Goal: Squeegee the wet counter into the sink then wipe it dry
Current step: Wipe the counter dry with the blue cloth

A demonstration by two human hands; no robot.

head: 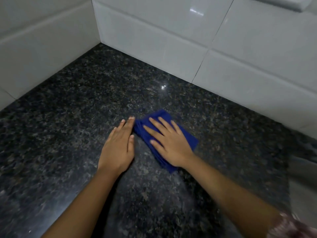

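Right hand (169,143) flat, fingers spread, pressing a folded blue cloth (189,140) on the counter (77,100); no pinch, just palm pressure. Left hand (118,145) flat on bare stone just beside the cloth, holding nothing. Cloth sits mid-counter, away from the tiled wall (154,40). No squeegee or sink clearly in view. Looks like wipe-dry phase; counter sheen reads ambiguous, can't tell how much remains wet.

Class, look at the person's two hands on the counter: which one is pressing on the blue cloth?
The right hand: its spread fingers lie flat on the blue cloth. The left hand rests directly on the bare counter beside it.
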